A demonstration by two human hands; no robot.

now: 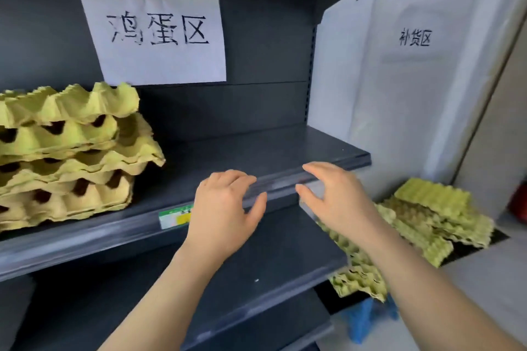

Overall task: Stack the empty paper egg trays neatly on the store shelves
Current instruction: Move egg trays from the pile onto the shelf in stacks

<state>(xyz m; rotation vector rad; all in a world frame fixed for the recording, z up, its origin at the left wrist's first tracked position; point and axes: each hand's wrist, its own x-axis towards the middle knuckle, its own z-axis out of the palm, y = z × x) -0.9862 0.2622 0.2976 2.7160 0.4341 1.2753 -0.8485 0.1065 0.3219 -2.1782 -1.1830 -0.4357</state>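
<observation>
Reaching with nothing in hand: a crooked stack and a loose heap invite a spill

Both hands hover in front of the lip of the dark grey metal shelf (pixel 256 157). The left hand (pixel 225 208) and the right hand (pixel 336 199) hold nothing; their fingers are spread, loosely bent and released.

The task's things sit in two places. A stack of yellow-green moulded paper egg trays (pixel 65 157) stands on that shelf at its left end, below the white paper sign with black handwritten characters (pixel 156 34). A loose heap of greenish paper egg trays (pixel 427 216) lies low at the right, beyond the shelf's end. It rests on a dark surface above a blue plastic stool (pixel 362 319), and the right forearm crosses in front of it.

The shelved stack is the main risk, as I judge it. Its layers are not nested: dark gaps show between them, the middle trays jut to the right, and the top one sits askew. More trays laid on this would likely lean further and slide toward the shelf front. Squaring it first seems wise.

The heap is the second risk. Its trays overlap at odd angles and the nearest ones overhang their support, so pulling one out from the side could drag others to the floor. Thin pulp edges may also tear or crumple if pinched hard by one corner, so a two-handed lift from under the tray looks safer.
</observation>
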